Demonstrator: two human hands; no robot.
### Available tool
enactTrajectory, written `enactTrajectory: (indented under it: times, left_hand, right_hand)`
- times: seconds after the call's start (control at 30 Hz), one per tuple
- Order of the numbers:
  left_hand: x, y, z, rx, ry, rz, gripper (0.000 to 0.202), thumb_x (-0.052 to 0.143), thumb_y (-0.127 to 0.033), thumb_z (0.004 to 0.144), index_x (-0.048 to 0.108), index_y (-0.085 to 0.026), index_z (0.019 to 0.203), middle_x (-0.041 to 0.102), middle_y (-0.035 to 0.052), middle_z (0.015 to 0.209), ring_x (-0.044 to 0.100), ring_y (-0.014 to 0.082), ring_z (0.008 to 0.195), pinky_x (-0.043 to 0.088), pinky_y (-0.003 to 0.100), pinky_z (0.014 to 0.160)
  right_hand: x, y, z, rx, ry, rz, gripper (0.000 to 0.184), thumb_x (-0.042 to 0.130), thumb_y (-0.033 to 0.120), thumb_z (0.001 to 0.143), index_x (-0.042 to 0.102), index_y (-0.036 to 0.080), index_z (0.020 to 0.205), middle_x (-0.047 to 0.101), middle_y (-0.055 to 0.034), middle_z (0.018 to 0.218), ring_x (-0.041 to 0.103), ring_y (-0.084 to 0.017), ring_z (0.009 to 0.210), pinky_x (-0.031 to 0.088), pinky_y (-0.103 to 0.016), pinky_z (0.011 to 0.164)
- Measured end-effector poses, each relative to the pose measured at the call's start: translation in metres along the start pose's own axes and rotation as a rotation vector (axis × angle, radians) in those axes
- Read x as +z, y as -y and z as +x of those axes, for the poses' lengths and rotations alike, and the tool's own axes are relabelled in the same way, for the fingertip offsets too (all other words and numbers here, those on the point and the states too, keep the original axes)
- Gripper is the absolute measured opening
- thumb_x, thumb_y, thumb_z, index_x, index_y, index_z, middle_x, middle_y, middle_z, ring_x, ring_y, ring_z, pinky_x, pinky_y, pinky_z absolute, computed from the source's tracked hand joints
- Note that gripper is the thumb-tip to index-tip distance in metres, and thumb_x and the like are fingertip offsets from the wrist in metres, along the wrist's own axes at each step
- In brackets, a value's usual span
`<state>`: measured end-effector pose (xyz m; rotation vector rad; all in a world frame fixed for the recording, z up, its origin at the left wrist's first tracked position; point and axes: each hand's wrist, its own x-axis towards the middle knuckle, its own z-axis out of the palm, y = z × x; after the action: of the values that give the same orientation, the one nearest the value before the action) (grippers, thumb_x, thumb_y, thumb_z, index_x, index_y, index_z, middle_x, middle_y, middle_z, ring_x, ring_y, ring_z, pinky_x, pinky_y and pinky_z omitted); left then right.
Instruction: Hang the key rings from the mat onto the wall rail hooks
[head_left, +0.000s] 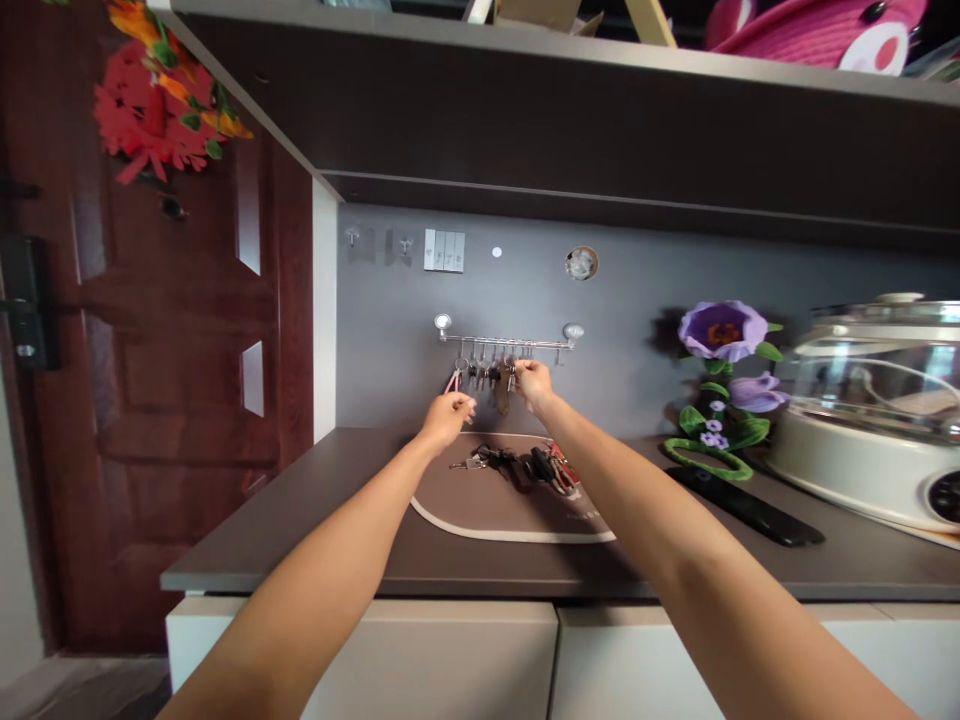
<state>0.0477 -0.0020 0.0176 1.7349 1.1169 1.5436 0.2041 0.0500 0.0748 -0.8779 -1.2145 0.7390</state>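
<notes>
Keys (pixel 484 378) on rings hang in a row from a metal hook rail (pixel 502 342) on the grey wall. My right hand (pixel 532 383) is raised to the right part of the row, its fingertips pinched on keys at a hook, beside a hanging brown strip (pixel 503 390). Lower and to the left, my left hand (pixel 448 415) is closed with curled fingers, just below a pink strap (pixel 452 381). Whether those fingers hold anything is hidden. Beneath both hands, more bunches of keys (pixel 517 468) lie on a brown mat (pixel 480 515) with a pale edge.
A dark shelf (pixel 585 130) overhangs the counter (pixel 322 540). To the right stand purple artificial flowers (pixel 724 335), a black elongated object (pixel 750 508) and a white appliance with a clear cover (pixel 862 450). A brown door (pixel 180 420) is at left; wall switches (pixel 444 251) sit above the rail.
</notes>
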Motion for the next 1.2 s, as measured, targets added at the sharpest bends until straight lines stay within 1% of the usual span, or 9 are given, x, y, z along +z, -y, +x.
enactTrajectory:
  times: [0.07, 0.27, 0.47, 0.6, 0.73, 0.87, 0.97, 1.07, 1.2]
  left_hand:
    - [0.0, 0.001, 0.001, 0.006, -0.001, 0.023, 0.013, 0.051, -0.023, 0.075, 0.059, -0.013, 0.075, 0.062, 0.0033, 0.069, 0.055, 0.0091, 0.057, 0.042, 0.021, 0.058]
    - [-0.001, 0.0, 0.002, 0.02, -0.001, 0.071, 0.012, 0.05, -0.021, 0.075, 0.058, -0.012, 0.075, 0.061, 0.0032, 0.067, 0.055, 0.0089, 0.055, 0.042, 0.02, 0.055]
    - [-0.002, -0.004, 0.0, 0.005, -0.004, 0.094, 0.011, 0.05, -0.019, 0.075, 0.058, -0.012, 0.074, 0.062, 0.0029, 0.067, 0.055, 0.0089, 0.055, 0.042, 0.02, 0.056]
    - [-0.003, -0.002, 0.001, 0.013, 0.005, 0.112, 0.011, 0.05, -0.019, 0.075, 0.058, -0.012, 0.075, 0.061, 0.0027, 0.067, 0.055, 0.009, 0.055, 0.042, 0.021, 0.056]
    - [-0.004, 0.002, 0.002, 0.027, 0.016, 0.147, 0.011, 0.05, -0.019, 0.074, 0.059, -0.012, 0.073, 0.062, 0.0027, 0.067, 0.055, 0.0093, 0.056, 0.042, 0.021, 0.057]
    - [-0.006, 0.004, 0.002, 0.034, 0.03, 0.172, 0.011, 0.051, -0.019, 0.074, 0.06, -0.013, 0.075, 0.062, 0.0024, 0.067, 0.056, 0.0096, 0.058, 0.042, 0.021, 0.058]
    - [-0.007, 0.003, 0.0, 0.048, 0.055, 0.224, 0.011, 0.052, -0.019, 0.073, 0.061, -0.013, 0.076, 0.062, 0.0022, 0.066, 0.056, 0.0104, 0.06, 0.042, 0.022, 0.06]
    - [-0.009, 0.001, 0.0, 0.051, 0.093, 0.284, 0.012, 0.054, -0.018, 0.072, 0.062, -0.013, 0.078, 0.063, 0.003, 0.068, 0.056, 0.0114, 0.063, 0.043, 0.023, 0.063]
    - [-0.012, 0.001, 0.0, 0.103, 0.175, 0.378, 0.014, 0.058, -0.018, 0.068, 0.064, -0.013, 0.079, 0.066, 0.0046, 0.077, 0.058, 0.0132, 0.071, 0.043, 0.024, 0.069]
  right_hand:
    - [0.004, -0.001, 0.003, 0.068, -0.032, 0.026, 0.006, 0.047, 0.017, 0.07, 0.047, 0.016, 0.064, 0.047, 0.0044, 0.049, 0.044, -0.006, 0.045, 0.039, -0.017, 0.045]
    - [0.011, -0.003, 0.01, 0.098, -0.079, 0.025, 0.012, 0.042, 0.012, 0.072, 0.048, 0.017, 0.063, 0.046, 0.0039, 0.05, 0.041, -0.006, 0.042, 0.038, -0.018, 0.043]
    - [0.009, -0.013, 0.012, 0.11, -0.093, -0.005, 0.012, 0.043, 0.013, 0.073, 0.049, 0.016, 0.064, 0.045, 0.0043, 0.049, 0.04, -0.006, 0.04, 0.037, -0.019, 0.043]
    - [0.006, -0.021, 0.012, 0.09, -0.104, -0.03, 0.011, 0.045, 0.017, 0.073, 0.051, 0.016, 0.065, 0.045, 0.0047, 0.049, 0.038, -0.006, 0.04, 0.035, -0.019, 0.043]
    - [0.004, -0.025, 0.013, 0.064, -0.085, -0.067, 0.012, 0.046, 0.021, 0.073, 0.052, 0.016, 0.064, 0.045, 0.0048, 0.049, 0.037, -0.006, 0.041, 0.036, -0.02, 0.046]
    - [-0.001, -0.022, 0.007, 0.039, -0.042, -0.119, 0.013, 0.049, 0.027, 0.072, 0.054, 0.016, 0.065, 0.05, 0.0031, 0.051, 0.044, -0.009, 0.049, 0.041, -0.022, 0.054]
    - [-0.004, -0.016, -0.005, 0.03, -0.042, -0.123, 0.013, 0.048, 0.026, 0.073, 0.056, 0.017, 0.071, 0.057, 0.0012, 0.06, 0.051, -0.011, 0.059, 0.043, -0.024, 0.065]
    - [-0.006, -0.01, -0.022, 0.029, -0.029, -0.114, 0.013, 0.046, 0.023, 0.075, 0.057, 0.017, 0.075, 0.063, -0.0007, 0.073, 0.055, -0.012, 0.072, 0.042, -0.026, 0.076]
    - [-0.009, -0.007, -0.047, 0.001, 0.051, -0.131, 0.012, 0.046, 0.021, 0.077, 0.058, 0.017, 0.078, 0.065, -0.0025, 0.084, 0.056, -0.013, 0.084, 0.039, -0.027, 0.085]
